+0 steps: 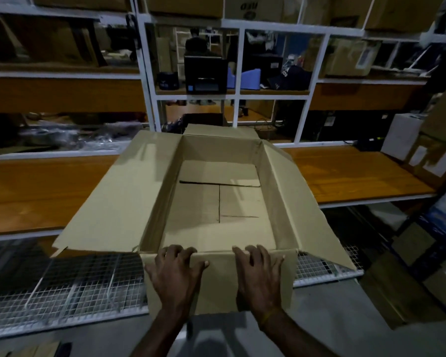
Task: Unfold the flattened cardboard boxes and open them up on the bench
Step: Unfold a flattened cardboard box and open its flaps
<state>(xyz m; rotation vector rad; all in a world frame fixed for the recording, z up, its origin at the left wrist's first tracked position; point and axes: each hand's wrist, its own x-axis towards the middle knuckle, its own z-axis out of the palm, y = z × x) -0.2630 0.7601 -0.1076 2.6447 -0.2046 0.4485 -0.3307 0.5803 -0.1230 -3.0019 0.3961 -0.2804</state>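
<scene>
Currently the left hand (177,273) is laid flat, fingers spread, on the near flap (218,282) of the cardboard box (218,199), fingertips hooked just over the near rim. The right hand (259,273) is placed the same way beside it, palm down and open, nothing gripped. Both hands are set about evenly either side of the box's middle, so neither is nearer.

The box is stood open on the wooden bench (31,191), its near end overhanging the bench edge above a wire mesh shelf (70,289). Its long axis runs straight away from the person. The left flap (108,202) and right flap (304,202) are splayed outward, the far flap (220,131) is folded back, and the near flap hangs down under the palms. The bottom panels (216,199) are seen closed inside, seams visible.

The box is judged already opened up; the near flap is likely being pressed down flat. From here the box lies directly ahead of both hands, so any push would be taken along its long axis, further onto the bench. Behind, a white rack (237,63) with stored goods is seen.
</scene>
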